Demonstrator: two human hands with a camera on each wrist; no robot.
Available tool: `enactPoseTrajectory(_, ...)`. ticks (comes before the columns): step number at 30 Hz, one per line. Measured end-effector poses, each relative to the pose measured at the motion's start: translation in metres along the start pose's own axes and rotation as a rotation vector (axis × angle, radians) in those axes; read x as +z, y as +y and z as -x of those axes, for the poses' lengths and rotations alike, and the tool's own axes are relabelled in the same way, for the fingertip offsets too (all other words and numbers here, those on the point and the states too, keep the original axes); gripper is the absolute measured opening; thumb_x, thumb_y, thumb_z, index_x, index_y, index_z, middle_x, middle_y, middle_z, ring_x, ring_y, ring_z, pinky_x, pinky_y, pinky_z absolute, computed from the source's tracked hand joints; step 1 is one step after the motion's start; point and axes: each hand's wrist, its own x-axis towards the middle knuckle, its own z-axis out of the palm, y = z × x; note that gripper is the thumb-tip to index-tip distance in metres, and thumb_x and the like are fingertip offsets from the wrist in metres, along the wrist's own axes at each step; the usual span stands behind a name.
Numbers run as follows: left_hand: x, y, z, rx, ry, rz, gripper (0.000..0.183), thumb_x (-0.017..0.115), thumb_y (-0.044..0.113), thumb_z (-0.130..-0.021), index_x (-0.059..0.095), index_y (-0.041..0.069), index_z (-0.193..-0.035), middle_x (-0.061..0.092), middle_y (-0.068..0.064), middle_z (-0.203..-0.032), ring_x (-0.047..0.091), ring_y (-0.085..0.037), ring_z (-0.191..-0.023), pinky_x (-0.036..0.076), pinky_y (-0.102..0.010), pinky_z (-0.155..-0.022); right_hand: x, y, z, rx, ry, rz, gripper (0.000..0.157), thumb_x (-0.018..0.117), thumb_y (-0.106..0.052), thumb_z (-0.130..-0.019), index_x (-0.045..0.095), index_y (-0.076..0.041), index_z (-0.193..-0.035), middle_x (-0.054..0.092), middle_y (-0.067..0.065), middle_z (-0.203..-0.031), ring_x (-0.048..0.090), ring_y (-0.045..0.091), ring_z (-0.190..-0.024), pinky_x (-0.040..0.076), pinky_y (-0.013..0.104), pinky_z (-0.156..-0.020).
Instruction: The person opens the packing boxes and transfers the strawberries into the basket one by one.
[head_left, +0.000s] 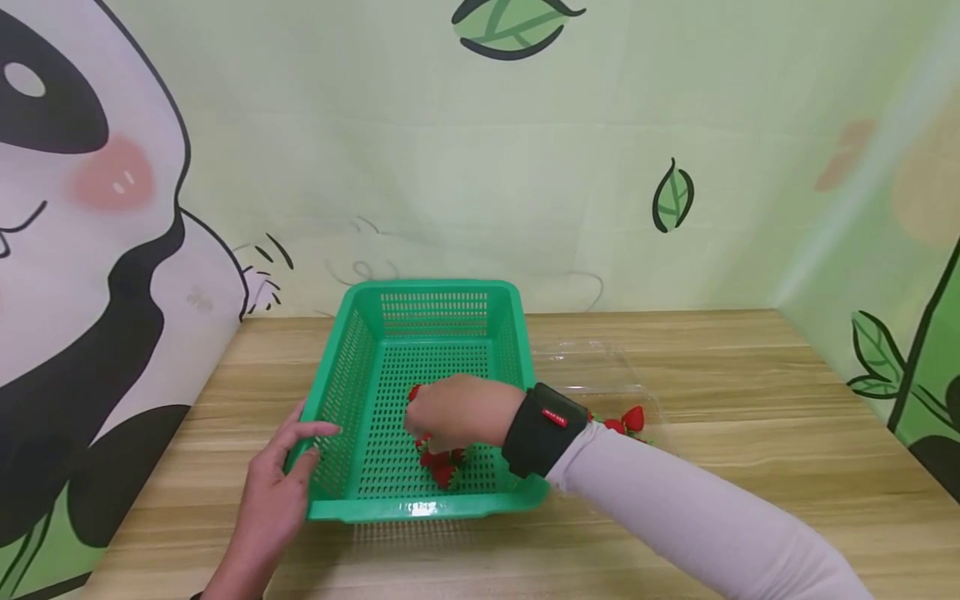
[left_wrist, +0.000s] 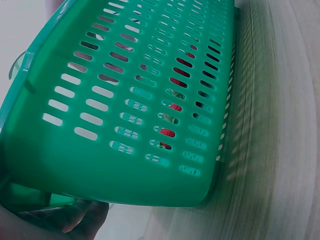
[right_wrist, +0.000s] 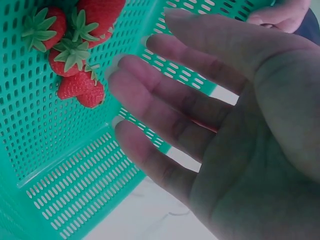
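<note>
A green plastic basket [head_left: 427,507] with slotted walls stands on the table. My left hand [head_left: 276,479] grips its left rim, thumb and fingers over the edge. In the left wrist view, fingers [left_wrist: 92,220] show at the corner of the basket wall [left_wrist: 115,170]. Inside the basket, several red strawberries [head_left: 444,475] with green leaves lie in a cluster on the bottom. My right hand [head_left: 453,408] hangs over them. From the right wrist, that hand's fingers [right_wrist: 165,110] look relaxed and slightly bent, holding nothing, beside the strawberries [right_wrist: 80,82].
To the right of the basket sits a clear plastic container [head_left: 592,367] with more strawberries [head_left: 633,418], partly hidden by my right forearm. The wooden table [head_left: 750,400] ends at a printed backdrop [head_left: 480,183] behind the basket.
</note>
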Motion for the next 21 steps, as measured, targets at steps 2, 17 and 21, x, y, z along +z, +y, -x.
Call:
enactPoseTrajectory(2, 0.0, 0.0, 0.0, 0.002, -0.001, 0.002, 0.029, 0.043, 0.004, -0.093, 0.06, 0.007, -0.116, 0.025, 0.006, -0.152, 0.024, -0.021, -0.136, 0.041, -0.03, -0.089, -0.001, 0.001, 0.002, 0.0, 0.005, -0.015, 0.007, 0.065, -0.022, -0.084, 0.064, -0.017, -0.088, 0.049, -0.009, -0.071, 0.043, 0.006, -0.066, 0.038, 0.019, -0.059)
enactPoseTrajectory(17, -0.001, 0.001, 0.0, -0.003, -0.008, -0.011, 0.029, 0.042, 0.006, -0.094, 0.06, 0.008, -0.117, 0.025, 0.006, -0.152, 0.025, -0.022, -0.135, 0.042, -0.025, -0.084, -0.008, 0.009, 0.019, 0.055, 0.03, -0.158, 0.008, 0.067, -0.021, -0.083, 0.06, -0.018, -0.08, 0.051, -0.009, -0.07, 0.046, 0.007, -0.067, 0.04, 0.021, -0.059)
enactPoseTrajectory(21, 0.0, 0.001, 0.0, 0.0, -0.007, -0.01, 0.03, 0.042, 0.006, -0.094, 0.06, 0.008, -0.117, 0.025, 0.006, -0.152, 0.025, -0.022, -0.135, 0.043, -0.027, -0.085, -0.006, 0.012, 0.025, 0.037, 0.05, -0.151, 0.007, 0.066, -0.022, -0.084, 0.065, -0.016, -0.088, 0.059, -0.008, -0.08, 0.051, 0.007, -0.074, 0.043, 0.021, -0.063)
